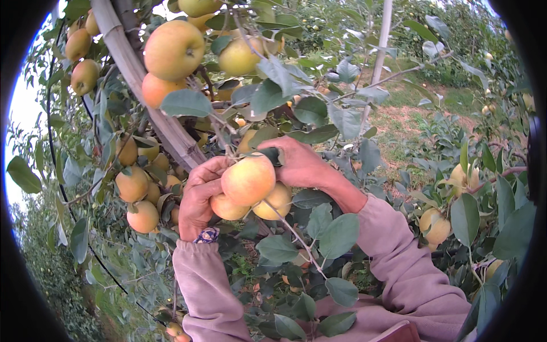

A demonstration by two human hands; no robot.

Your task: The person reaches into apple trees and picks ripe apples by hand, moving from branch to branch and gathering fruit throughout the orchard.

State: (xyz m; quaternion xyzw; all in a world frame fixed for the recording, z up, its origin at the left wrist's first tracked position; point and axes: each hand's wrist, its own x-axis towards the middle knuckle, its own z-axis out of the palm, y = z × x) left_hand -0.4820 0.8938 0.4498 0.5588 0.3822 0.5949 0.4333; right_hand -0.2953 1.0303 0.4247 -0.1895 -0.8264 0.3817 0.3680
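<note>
A tight cluster of yellow-orange apples hangs in front of me: a large upper apple [249, 180], a lower left apple [228, 208] and a lower right apple [276, 201]. My left hand [200, 194] closes on the cluster from the left, thumb and fingers against the upper apple. Behind and right of that apple, my right hand [299, 164] is curled closed beside a dark green leaf [274, 155]. Its fingertips are partly hidden, so what they grip cannot be made out. A thin leafy twig [299, 238] runs down in front of the cluster.
A pale wooden pole [142, 85] slants behind the cluster. Large apples [174, 50] hang above, and more apples [132, 183] crowd the left. Leafy branches [339, 236] lie over my right forearm's side. A thin black line [60, 176] runs down the far left.
</note>
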